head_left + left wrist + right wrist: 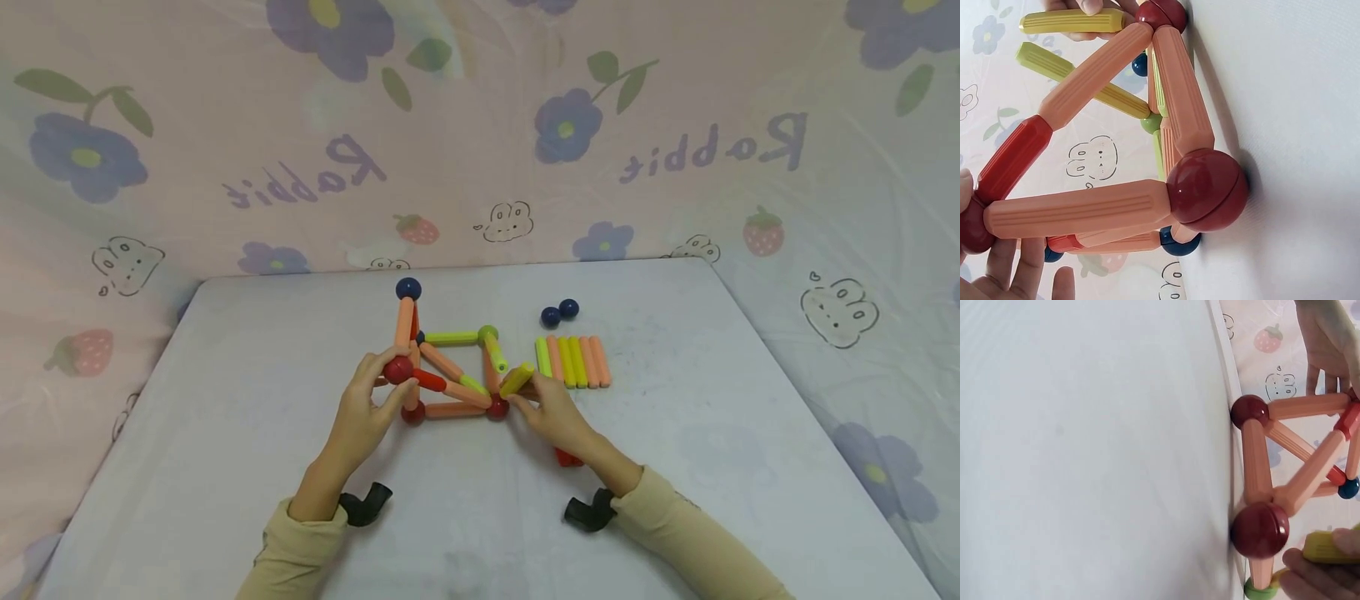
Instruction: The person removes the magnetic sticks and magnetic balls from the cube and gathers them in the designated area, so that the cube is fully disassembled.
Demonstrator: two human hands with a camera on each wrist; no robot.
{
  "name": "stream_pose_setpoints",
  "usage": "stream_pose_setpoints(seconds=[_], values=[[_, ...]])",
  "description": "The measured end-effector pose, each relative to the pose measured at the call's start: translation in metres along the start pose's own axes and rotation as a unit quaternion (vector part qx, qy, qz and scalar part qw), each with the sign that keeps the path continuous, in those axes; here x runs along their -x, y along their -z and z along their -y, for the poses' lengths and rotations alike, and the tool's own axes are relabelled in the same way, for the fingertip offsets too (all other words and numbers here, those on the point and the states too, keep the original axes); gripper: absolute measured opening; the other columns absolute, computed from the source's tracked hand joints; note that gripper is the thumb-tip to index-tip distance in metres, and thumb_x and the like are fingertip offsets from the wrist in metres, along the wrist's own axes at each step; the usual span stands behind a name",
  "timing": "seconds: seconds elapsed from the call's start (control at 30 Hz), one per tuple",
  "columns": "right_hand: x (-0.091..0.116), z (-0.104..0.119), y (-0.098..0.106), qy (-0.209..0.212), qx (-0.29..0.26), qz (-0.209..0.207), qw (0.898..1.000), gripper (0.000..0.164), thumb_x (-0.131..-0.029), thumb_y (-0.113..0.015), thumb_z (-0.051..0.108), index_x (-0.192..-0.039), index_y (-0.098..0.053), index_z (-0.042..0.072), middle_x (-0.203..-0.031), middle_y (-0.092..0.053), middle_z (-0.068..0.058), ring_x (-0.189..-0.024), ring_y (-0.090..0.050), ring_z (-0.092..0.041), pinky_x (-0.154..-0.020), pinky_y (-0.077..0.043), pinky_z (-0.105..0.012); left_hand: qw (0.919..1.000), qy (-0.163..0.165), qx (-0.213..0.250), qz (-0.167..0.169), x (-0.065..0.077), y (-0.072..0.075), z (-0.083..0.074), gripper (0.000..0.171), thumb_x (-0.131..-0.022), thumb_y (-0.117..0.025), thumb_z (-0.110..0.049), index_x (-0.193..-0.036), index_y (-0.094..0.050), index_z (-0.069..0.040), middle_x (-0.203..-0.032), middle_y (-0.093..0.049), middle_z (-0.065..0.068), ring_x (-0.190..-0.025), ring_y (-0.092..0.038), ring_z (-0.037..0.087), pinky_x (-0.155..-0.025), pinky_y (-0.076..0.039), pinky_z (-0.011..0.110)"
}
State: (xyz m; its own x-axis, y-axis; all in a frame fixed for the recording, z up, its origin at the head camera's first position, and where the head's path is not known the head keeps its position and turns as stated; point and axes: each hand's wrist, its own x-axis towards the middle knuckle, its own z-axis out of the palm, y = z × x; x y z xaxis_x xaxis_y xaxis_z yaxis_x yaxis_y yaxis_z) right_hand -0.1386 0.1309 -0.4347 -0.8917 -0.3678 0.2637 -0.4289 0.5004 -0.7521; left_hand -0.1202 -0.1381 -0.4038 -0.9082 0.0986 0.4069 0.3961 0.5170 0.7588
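A frame of magnetic rods and balls stands on the table, built of peach rods (1079, 209), a red rod (430, 380), green rods and colored balls. My left hand (365, 410) grips a dark red ball (398, 369) at the frame's raised near-left corner. From that ball the red rod and a peach rod slope down to another dark red ball (497, 407) on the table. My right hand (558, 414) pinches a yellow rod (517, 379) just above this lower ball. A green ball (488, 334) and a blue ball (408, 289) form other corners.
Two dark blue balls (559, 313) lie behind a row of green, peach and yellow rods (573, 362) to the right. Red pieces (568, 457) show partly beneath the right forearm. A patterned curtain (465, 150) hangs behind the table.
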Motion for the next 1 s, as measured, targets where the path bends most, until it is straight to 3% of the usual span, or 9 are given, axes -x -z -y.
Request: stream_pose_setpoints(seconds=[0.33,0.5,0.67,0.83,1.0], values=[[0.005,-0.012,0.026,-0.090,-0.004,-0.016,0.996,0.021,-0.090,-0.064,0.006,-0.107,-0.058,-0.004,-0.101,-0.069,-0.019,-0.092,-0.066,-0.028,-0.079,-0.059,-0.031,1.0000,0.005,-0.002,0.002,0.000,0.000,0.000,0.043,-0.086,-0.070,-0.007,-0.127,-0.057,-0.008,-0.103,-0.060,0.012,-0.098,-0.056,0.015,-0.089,-0.051,0.026],[0.006,-0.021,0.044,-0.112,0.001,-0.035,0.993,0.019,-0.090,-0.065,0.004,-0.104,-0.059,-0.007,-0.095,-0.067,-0.022,-0.084,-0.067,-0.027,-0.076,-0.059,-0.030,1.0000,0.006,-0.003,0.004,0.001,0.000,0.002,0.044,-0.086,-0.071,-0.008,-0.128,-0.056,-0.007,-0.103,-0.059,0.011,-0.098,-0.057,0.017,-0.088,-0.051,0.023],[0.009,-0.033,0.063,-0.115,0.040,-0.059,0.991,0.023,-0.091,-0.063,0.005,-0.110,-0.060,-0.010,-0.093,-0.067,-0.023,-0.080,-0.065,-0.024,-0.072,-0.058,-0.023,0.9999,0.012,-0.002,0.006,0.001,-0.001,0.003,0.045,-0.086,-0.071,-0.008,-0.128,-0.055,-0.007,-0.103,-0.058,0.010,-0.099,-0.059,0.023,-0.089,-0.051,0.022],[0.012,-0.044,0.082,-0.141,0.089,-0.077,0.983,0.033,-0.093,-0.061,0.005,-0.120,-0.058,-0.012,-0.097,-0.062,-0.025,-0.085,-0.060,-0.028,-0.066,-0.048,-0.011,1.0000,0.007,-0.005,0.005,0.000,-0.001,0.002,0.045,-0.086,-0.071,-0.008,-0.128,-0.055,-0.006,-0.103,-0.058,0.010,-0.099,-0.058,0.022,-0.089,-0.052,0.025],[0.015,-0.056,0.098,-0.183,0.125,-0.071,0.972,0.035,-0.093,-0.059,0.007,-0.120,-0.057,-0.014,-0.095,-0.057,-0.025,-0.084,-0.056,-0.029,-0.061,-0.041,-0.015,1.0000,0.006,-0.006,0.002,0.001,-0.001,0.002,0.044,-0.086,-0.070,-0.009,-0.128,-0.055,-0.007,-0.103,-0.058,0.010,-0.098,-0.057,0.020,-0.089,-0.050,0.021]])
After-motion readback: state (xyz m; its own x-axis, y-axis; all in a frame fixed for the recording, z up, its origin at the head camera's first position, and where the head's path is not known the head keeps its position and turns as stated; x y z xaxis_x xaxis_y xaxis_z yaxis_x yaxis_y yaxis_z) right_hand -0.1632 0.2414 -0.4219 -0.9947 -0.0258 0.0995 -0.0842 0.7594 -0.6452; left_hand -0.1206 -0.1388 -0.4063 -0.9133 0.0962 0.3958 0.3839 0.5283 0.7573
